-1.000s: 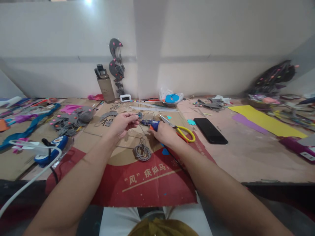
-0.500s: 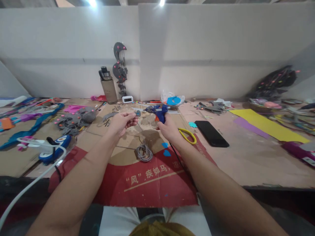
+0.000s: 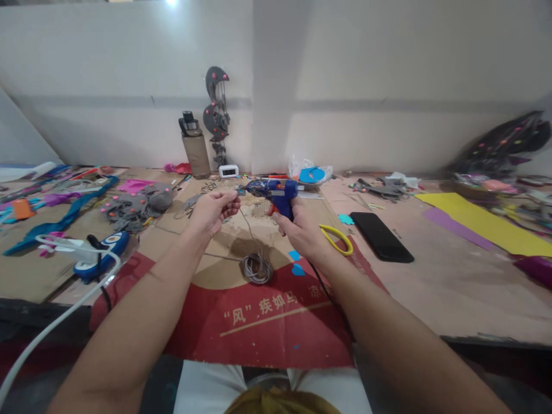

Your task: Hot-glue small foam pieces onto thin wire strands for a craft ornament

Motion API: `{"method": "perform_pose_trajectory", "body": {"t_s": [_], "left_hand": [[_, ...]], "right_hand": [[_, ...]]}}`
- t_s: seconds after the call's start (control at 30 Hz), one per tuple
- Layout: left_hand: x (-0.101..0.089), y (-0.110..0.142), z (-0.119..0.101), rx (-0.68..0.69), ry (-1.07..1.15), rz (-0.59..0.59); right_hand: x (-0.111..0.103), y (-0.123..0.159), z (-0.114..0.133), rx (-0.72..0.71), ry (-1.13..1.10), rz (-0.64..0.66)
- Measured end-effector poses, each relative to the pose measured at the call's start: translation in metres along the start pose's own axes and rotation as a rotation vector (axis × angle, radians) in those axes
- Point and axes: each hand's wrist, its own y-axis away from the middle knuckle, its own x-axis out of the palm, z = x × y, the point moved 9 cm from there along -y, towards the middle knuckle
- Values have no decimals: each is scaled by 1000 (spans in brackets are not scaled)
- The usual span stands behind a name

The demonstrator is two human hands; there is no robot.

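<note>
A blue glue gun (image 3: 282, 198) is gripped in my right hand (image 3: 295, 225), its nozzle pointing left. My left hand (image 3: 218, 211) pinches a small grey-blue piece (image 3: 240, 190) with a grey cord hanging from it. The nozzle is right at this piece; whether it touches cannot be made out. Below, the coiled grey cord (image 3: 257, 268) lies on the red and brown cardboard (image 3: 259, 339). Two small blue cut-outs, one a heart (image 3: 298, 269), lie beside the coil. Yellow scissor-like handles (image 3: 337, 240) stick out by my right wrist.
A black phone (image 3: 382, 237) lies to the right, near yellow sheets (image 3: 487, 221). At the back stand a bottle (image 3: 196, 150) and a white clock (image 3: 228, 171). A blue power strip (image 3: 102, 256) with a white cable sits at left, near grey felt pieces (image 3: 135, 206).
The glue gun has moved left and its nozzle has come up to the small piece in my left hand. The camera view has shifted slightly.
</note>
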Motion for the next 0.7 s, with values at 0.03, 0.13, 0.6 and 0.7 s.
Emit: {"method": "perform_pose_trajectory", "body": {"t_s": [0.03,0.13,0.6,0.7], "left_hand": [[0,0,-1,4,3,-1],[1,2,-3,19,5,-1],[4,2,-6,103,-43,27],[4,2,-7,108,-48,16]], "right_hand": [[0,0,0,1,25,1],[0,1,1,27,102,6],[3,3,5,16,185,26],[3,2,3,42,212,23]]}}
